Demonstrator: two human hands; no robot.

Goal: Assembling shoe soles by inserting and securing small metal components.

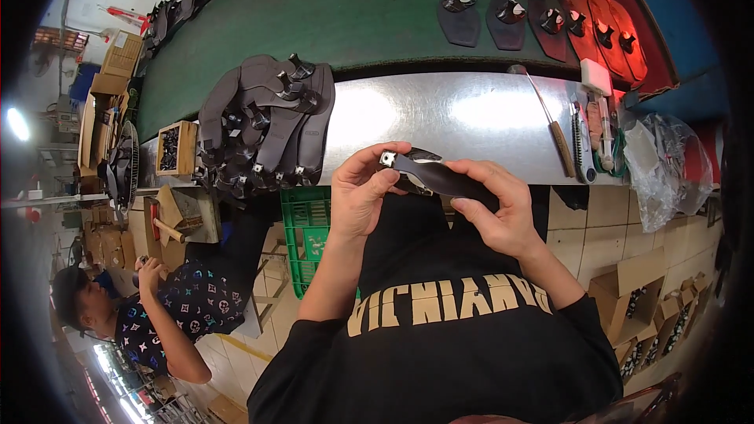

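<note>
Between both hands, just past the front edge of the metal bench, is a dark curved shoe sole (436, 177). My left hand (363, 192) pinches the end with a small pale heel tip (388, 159), which has a dark hole in it. My right hand (496, 208) grips the other end, thumb below and fingers on top. Part of the sole is hidden behind the fingers. Left of my hands, a pile of similar dark soles with glossy black heels (271, 122) lies on the metal bench top (440, 110).
A green belt (353, 12) runs behind the bench, with a row of soles (503, 12) at its right. A screwdriver (559, 145), other hand tools and a plastic bag (667, 165) are at the right. A wooden box (177, 149), a green crate (302, 228) and a co-worker (169, 314) are at the left.
</note>
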